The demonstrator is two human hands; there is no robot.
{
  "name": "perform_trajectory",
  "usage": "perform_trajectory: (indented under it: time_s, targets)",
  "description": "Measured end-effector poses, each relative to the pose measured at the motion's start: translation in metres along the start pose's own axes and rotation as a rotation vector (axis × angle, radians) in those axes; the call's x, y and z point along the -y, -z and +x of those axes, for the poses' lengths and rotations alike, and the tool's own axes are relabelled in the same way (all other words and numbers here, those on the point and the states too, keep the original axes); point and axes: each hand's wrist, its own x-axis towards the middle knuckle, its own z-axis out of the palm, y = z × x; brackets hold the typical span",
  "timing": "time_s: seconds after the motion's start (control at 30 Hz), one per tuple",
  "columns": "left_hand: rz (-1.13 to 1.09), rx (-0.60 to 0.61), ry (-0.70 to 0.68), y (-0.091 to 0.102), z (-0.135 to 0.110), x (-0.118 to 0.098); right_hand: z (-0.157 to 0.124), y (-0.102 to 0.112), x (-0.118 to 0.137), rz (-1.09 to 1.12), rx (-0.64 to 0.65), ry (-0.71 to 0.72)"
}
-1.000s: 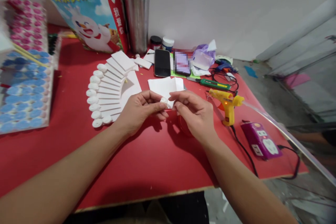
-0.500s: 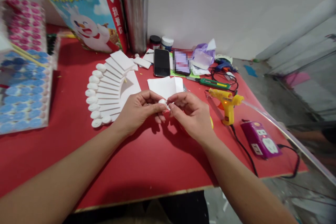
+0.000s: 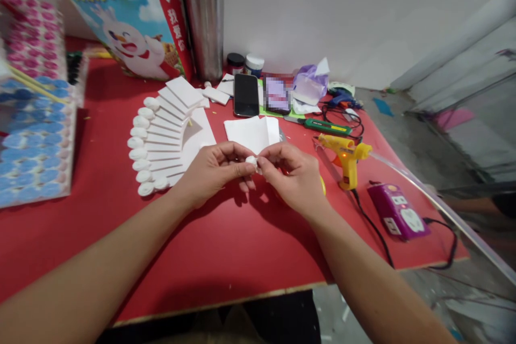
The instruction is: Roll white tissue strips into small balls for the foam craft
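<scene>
Between my hands, over the near middle of the table, is a small white rolled piece, like a tiny flower; its exact kind is hard to make out. My left hand pinches it with thumb and fingertips. From the other side my right hand also pinches it, the fingers partly hiding it. Left of my left hand lies a fan of white strips with several white rosettes along its outer edge. White folded sheets lie just beyond my fingertips.
A yellow glue gun with a long clear stick stands at right, near a purple power box and its cords. Behind are a green-handled tool, phone and steel flask. Blue flowers fill the left side.
Both hands stay in place; the white piece has turned slightly and looks more compact between the fingertips. The whole view has shifted a little.
</scene>
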Motion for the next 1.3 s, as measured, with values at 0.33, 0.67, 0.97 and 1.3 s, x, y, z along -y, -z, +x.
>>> perform_trajectory:
  time_s: [0.33,0.67,0.97,1.3]
  targets:
    - [-0.220,0.035,0.123,0.001,0.002,-0.001,0.002,0.014,0.001,0.030,-0.046,-0.151]
    - [-0.325,-0.033,0.103,0.002,0.004,-0.001,-0.029,0.050,-0.016,-0.551,-0.051,-0.244]
    - [-0.344,-0.056,0.074,0.001,0.004,-0.002,-0.033,0.056,-0.015,-0.209,-0.010,-0.428]
    - [-0.320,-0.095,0.110,0.001,0.002,-0.002,-0.020,0.037,0.008,-1.135,0.326,-0.389]
